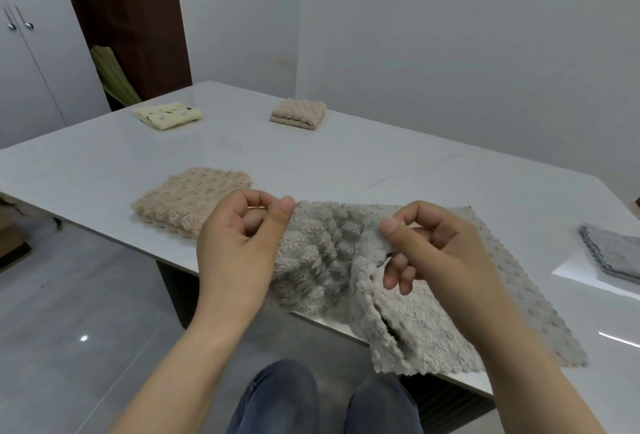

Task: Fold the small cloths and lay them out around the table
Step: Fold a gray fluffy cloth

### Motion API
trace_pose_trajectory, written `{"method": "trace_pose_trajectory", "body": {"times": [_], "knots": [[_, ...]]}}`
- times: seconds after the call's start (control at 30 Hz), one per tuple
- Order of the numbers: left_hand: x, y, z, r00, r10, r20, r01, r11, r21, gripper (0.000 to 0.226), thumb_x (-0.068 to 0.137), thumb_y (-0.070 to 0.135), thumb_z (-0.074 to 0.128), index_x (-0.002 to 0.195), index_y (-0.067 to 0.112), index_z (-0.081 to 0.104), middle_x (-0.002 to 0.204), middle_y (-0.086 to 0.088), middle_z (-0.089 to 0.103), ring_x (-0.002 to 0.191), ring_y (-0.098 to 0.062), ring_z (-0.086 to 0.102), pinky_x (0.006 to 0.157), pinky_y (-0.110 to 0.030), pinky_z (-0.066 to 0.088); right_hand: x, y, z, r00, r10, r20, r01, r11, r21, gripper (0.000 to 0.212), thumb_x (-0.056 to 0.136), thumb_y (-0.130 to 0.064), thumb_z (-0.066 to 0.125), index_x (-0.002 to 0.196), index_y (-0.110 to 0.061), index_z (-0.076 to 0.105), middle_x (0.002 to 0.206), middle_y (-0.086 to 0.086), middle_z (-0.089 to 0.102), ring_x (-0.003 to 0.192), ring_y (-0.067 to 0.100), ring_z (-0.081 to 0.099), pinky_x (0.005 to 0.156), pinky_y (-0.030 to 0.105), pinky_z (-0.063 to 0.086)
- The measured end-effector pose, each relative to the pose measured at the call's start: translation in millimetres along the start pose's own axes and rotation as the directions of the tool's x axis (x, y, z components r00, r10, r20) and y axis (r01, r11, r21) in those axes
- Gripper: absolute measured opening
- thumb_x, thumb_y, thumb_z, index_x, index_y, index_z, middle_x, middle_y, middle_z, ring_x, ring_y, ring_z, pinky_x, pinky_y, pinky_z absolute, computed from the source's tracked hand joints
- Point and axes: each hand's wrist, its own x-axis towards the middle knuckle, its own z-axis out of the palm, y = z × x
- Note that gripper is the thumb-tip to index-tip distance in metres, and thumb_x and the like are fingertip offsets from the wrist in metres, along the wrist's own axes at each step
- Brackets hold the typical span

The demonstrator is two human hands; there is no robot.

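Head view. Left hand and right hand both pinch the upper edge of a grey cloth, thumb against forefinger, each grip clamped on the fabric. The cloth is lifted at that edge; its lower part drapes over the near edge of the desk and hangs partly off it, bunched and creased between the hands.

Other cloths: a beige cloth lies flat just left of the left hand, apparently folded once; a folded beige cloth sits far centre; a folded yellow spotted cloth far left; a folded grey cloth at the right edge.

Risks, judged from this:
- The pinches hold only a narrow strip of thick, fluffy pile. A slip at either hand would drop that corner, and the overhanging weight could drag the cloth to the floor.
- The middle is bunched. Folding without pulling it taut first would likely leave a lumpy, crooked fold.
- The beige cloth lies close to the left hand; a wide sweep could catch and shift it.
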Motion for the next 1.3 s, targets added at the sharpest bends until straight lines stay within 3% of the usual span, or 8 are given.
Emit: {"method": "trace_pose_trajectory", "body": {"times": [0.07, 0.33, 0.5, 0.6, 0.77, 0.97, 1.1, 1.3], "knots": [[-1, 3, 3, 1.0, 0.006, 0.01, -0.006, 1.0, -0.006, 0.02, 0.086, 0.03, 0.065, 0.078, 0.013, 0.059, 0.042, 0.004, 0.039, 0.042, -0.006, 0.03, 0.053, -0.011, 0.038, -1, -1, 7, 1.0, 0.005, 0.017, -0.005, 1.0, -0.001, 0.024, 0.087, -0.018, 0.065, 0.082, 0.004, 0.056, 0.057, 0.037, 0.051, 0.038, 0.016, 0.057, 0.043, 0.02, 0.044], [-11, 10, 12, 0.994, -0.033, 0.106, 0.041, 0.996, -0.08, 0.021, 0.084, 0.031, 0.066, 0.081, 0.011, 0.058, 0.039, 0.006, 0.043, 0.036, -0.004, 0.025, 0.039, -0.014, 0.024, -1, 0, 23, 0.998, -0.005, 0.061, 0.007, 0.999, -0.033, 0.019, 0.088, -0.017, 0.066, 0.083, -0.001, 0.057, 0.054, 0.018, 0.063, 0.045, 0.02, 0.063, 0.045, 0.025, 0.049], [-14, 12, 3, 0.94, -0.124, 0.319, 0.188, 0.966, -0.178, 0.022, 0.079, 0.036, 0.063, 0.091, 0.017, 0.064, 0.044, 0.009, 0.047, 0.046, -0.011, 0.035, 0.045, -0.018, 0.033, -2, 0, 22, 0.998, -0.017, 0.067, 0.02, 0.999, -0.045, 0.014, 0.089, -0.019, 0.064, 0.092, -0.008, 0.056, 0.062, 0.014, 0.069, 0.053, 0.02, 0.068, 0.048, 0.025, 0.051], [-14, 12, -3, 0.894, -0.155, 0.42, 0.258, 0.945, -0.2, 0.012, 0.085, 0.017, 0.062, 0.096, 0.018, 0.066, 0.059, 0.008, 0.065, 0.053, -0.006, 0.05, 0.052, -0.016, 0.042, -3, 0, 16, 0.991, -0.029, 0.131, 0.031, 0.999, -0.016, 0.022, 0.089, -0.018, 0.06, 0.11, -0.017, 0.053, 0.073, 0.014, 0.072, 0.065, 0.023, 0.071, 0.054, 0.028, 0.054], [-14, 8, -8, 0.909, -0.154, 0.386, 0.225, 0.964, -0.145, 0.014, 0.086, 0.012, 0.063, 0.095, 0.021, 0.069, 0.076, -0.003, 0.075, 0.067, -0.013, 0.063, 0.068, -0.027, 0.052, -3, 5, 12, 0.972, -0.068, 0.225, 0.08, 0.996, -0.041, 0.025, 0.096, 0.0, 0.049, 0.113, -0.017, 0.056, 0.079, 0.014, 0.074, 0.073, 0.024, 0.072, 0.06, 0.024, 0.054], [-15, 8, -6, 0.94, -0.098, 0.327, 0.133, 0.987, -0.088, 0.013, 0.087, 0.009, 0.062, 0.091, 0.02, 0.068, 0.048, 0.012, 0.06, 0.04, 0.002, 0.041, 0.045, -0.009, 0.036, 4, 6, 14, 0.977, -0.032, 0.213, 0.045, 0.997, -0.059, 0.007, 0.092, -0.005, 0.059, 0.098, -0.009, 0.057, 0.069, 0.017, 0.071, 0.06, 0.027, 0.069, 0.053, 0.027, 0.053], [-12, 7, -4, 0.962, -0.079, 0.262, 0.097, 0.994, -0.055, 0.013, 0.087, 0.009, 0.062, 0.088, 0.021, 0.068, 0.046, 0.009, 0.055, 0.041, -0.005, 0.037, 0.045, -0.011, 0.035, 7, 2, 12, 0.98, -0.05, 0.193, 0.069, 0.993, -0.095, 0.004, 0.091, -0.008, 0.06, 0.09, -0.01, 0.057, 0.061, 0.014, 0.069, 0.05, 0.024, 0.064, 0.048, 0.028, 0.05], [-12, 17, 0, 0.962, -0.033, 0.272, 0.038, 0.999, -0.014, 0.015, 0.087, 0.009, 0.062, 0.086, 0.024, 0.067, 0.053, 0.014, 0.066, 0.047, 0.006, 0.051, 0.054, -0.007, 0.04, 7, -9, 15, 0.981, -0.061, 0.184, 0.085, 0.988, -0.126, 0.005, 0.091, -0.012, 0.062, 0.09, -0.011, 0.057, 0.059, 0.013, 0.069, 0.047, 0.021, 0.063, 0.047, 0.025, 0.049]]}}
